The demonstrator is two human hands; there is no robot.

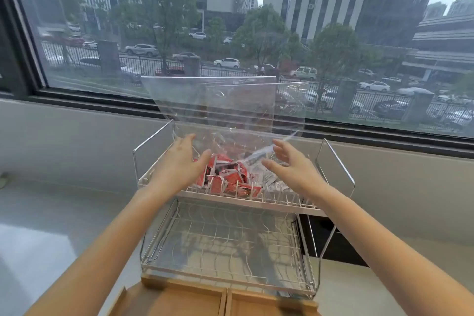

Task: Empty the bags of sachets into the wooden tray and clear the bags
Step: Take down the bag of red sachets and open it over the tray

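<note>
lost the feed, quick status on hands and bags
Left hand and right hand open, either side of the clear bags. Bags on rack's top tier, red sachets inside. Wooden tray below.

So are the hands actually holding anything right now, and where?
Nothing is gripped. Both hands, left and right, are open, fingers spread on either side of the clear bag of sachets on the rack's upper tier.

Clear bags [225, 108] of red sachets [225, 177] stand upright on the rack's top tier, wooden tray [230, 300] below.
</note>
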